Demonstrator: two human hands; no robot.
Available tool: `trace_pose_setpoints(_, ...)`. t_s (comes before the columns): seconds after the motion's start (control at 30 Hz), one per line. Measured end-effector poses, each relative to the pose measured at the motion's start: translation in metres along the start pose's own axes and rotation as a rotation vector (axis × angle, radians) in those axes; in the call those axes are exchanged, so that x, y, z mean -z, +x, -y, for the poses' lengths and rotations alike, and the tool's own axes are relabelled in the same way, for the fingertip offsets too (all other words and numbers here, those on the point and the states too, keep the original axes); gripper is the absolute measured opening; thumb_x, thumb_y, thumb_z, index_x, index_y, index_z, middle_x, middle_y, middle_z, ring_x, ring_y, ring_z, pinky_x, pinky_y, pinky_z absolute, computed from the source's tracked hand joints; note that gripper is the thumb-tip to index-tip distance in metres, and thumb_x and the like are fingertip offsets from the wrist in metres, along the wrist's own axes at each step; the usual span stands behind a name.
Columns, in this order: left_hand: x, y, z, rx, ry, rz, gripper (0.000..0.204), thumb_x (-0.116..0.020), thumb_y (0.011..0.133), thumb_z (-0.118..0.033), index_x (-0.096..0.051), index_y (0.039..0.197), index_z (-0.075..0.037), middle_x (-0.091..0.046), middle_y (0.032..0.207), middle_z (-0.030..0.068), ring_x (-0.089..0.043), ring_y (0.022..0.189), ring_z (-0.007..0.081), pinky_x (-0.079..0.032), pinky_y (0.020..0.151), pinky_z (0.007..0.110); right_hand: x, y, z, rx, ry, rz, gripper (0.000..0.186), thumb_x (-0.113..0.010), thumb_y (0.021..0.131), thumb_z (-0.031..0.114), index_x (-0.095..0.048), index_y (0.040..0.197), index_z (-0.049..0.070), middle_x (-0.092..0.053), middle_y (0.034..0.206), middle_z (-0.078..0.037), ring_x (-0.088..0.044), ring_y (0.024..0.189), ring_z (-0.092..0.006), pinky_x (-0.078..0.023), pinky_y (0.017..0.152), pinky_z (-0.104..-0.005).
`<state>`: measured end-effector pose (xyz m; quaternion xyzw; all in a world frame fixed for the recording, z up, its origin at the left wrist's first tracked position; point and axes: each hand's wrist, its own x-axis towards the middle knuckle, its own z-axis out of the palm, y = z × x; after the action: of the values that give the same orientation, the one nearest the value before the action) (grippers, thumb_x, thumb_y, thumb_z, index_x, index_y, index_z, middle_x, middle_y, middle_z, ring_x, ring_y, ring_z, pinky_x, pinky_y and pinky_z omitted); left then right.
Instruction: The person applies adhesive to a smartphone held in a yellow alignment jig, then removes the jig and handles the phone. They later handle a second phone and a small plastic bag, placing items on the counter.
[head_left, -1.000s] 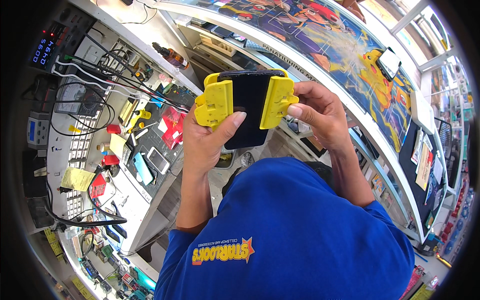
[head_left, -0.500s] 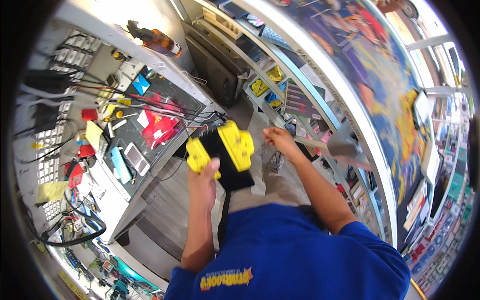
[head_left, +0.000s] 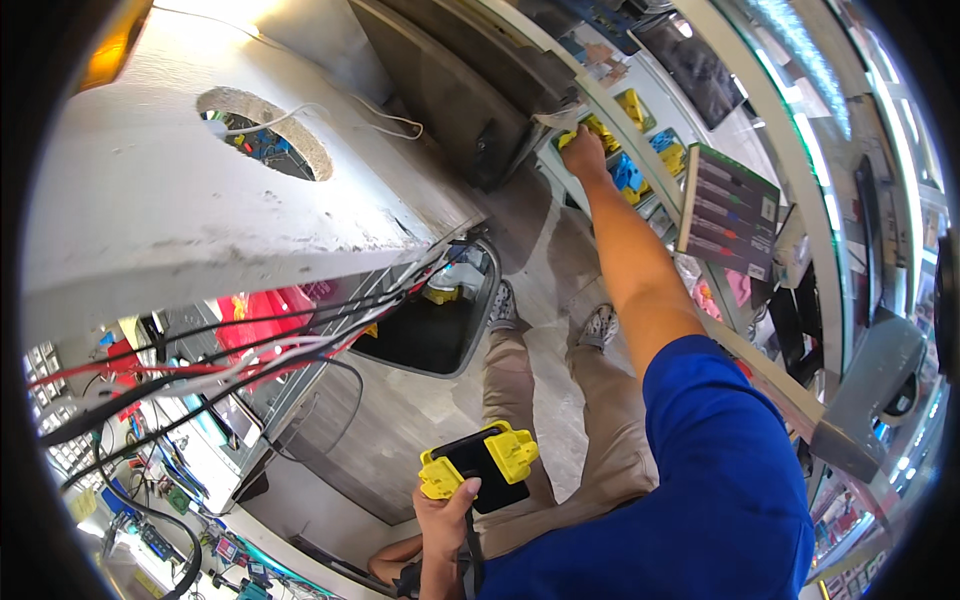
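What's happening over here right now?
The person's left hand is holding a black rectangular phone with yellow plastic clamps on two opposite sides. The right hand, its arm stretched well out, is at some yellow plastic pieces, with blue plastic pieces close by. Whether that hand has hold of anything can't be made out.

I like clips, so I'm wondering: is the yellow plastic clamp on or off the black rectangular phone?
On: the yellow clamp covers opposite edges of the phone, which the left hand holds.
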<state>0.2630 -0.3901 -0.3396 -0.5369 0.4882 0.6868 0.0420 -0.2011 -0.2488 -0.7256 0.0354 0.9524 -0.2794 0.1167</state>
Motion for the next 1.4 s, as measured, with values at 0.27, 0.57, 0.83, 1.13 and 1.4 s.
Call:
trace_pose_setpoints(0.27, -0.004, 0.004, -0.019, 0.078, 0.074, 0.092, 0.027, -0.077, 0.087, 0.000, -0.066, 0.112, -0.002, -0.069, 0.094, -0.0012, -0.063, 0.080, 0.0058, -0.050, 0.073, 0.022, -0.007, -0.003, -0.010, -0.070, 0.022, -0.069, 0.070, -0.073, 0.082, 0.027, -0.041, 0.141, 0.008, -0.068, 0.114, -0.027, -0.064, 0.109, -0.0467, -0.051, 0.093, -0.0525)
trace_pose_setpoints(0.57, -0.015, 0.003, -0.041, 0.060, 0.067, 0.180, 0.030, -0.075, 0.089, 0.000, -0.065, 0.117, -0.002, -0.070, 0.104, -0.0007, -0.063, 0.091, 0.0068, -0.051, 0.084, 0.024, 0.016, -0.008, -0.010, 0.003, 0.105, -0.180, 0.030, -0.075, 0.081, 0.029, -0.071, 0.096, 0.003, -0.072, 0.099, -0.023, -0.068, 0.099, -0.0428, -0.052, 0.088, -0.0488)
trace_pose_setpoints(0.83, -0.032, 0.001, -0.079, -0.128, 0.063, 0.273, 0.032, -0.077, 0.090, -0.010, -0.066, 0.119, -0.005, -0.070, 0.099, -0.0019, -0.064, 0.081, 0.0069, -0.051, 0.074, 0.024, 0.053, -0.103, 0.019, -0.081, 0.630, -0.146, 0.034, -0.071, 0.085, 0.021, -0.065, 0.111, 0.001, -0.072, 0.093, -0.011, -0.067, 0.081, -0.0258, -0.053, 0.076, -0.0379)
trace_pose_setpoints(1.13, -0.067, -0.034, -0.148, -0.237, -0.175, 0.474, 0.040, -0.070, 0.094, -0.014, -0.059, 0.130, -0.002, -0.068, 0.121, 0.0057, -0.066, 0.108, 0.0158, -0.050, 0.096, 0.033, 0.205, -0.363, 0.036, -0.289, 1.067, 0.568, 0.041, -0.056, 0.087, 0.004, -0.049, 0.128, 0.008, -0.063, 0.101, -0.006, -0.060, 0.067, -0.0138, -0.047, 0.055, -0.0274)
trace_pose_setpoints(1.4, -0.111, -0.124, -0.202, -0.190, -0.321, 0.831, 0.039, -0.069, 0.096, -0.024, -0.059, 0.130, -0.007, -0.070, 0.121, 0.0070, -0.069, 0.107, 0.0198, -0.059, 0.095, 0.037, 0.388, -0.484, 0.104, -0.088, 1.597, 0.488, 0.056, -0.047, 0.100, 0.025, -0.037, 0.153, 0.009, -0.054, 0.102, -0.005, -0.051, 0.080, -0.0147, -0.042, 0.072, -0.0283)
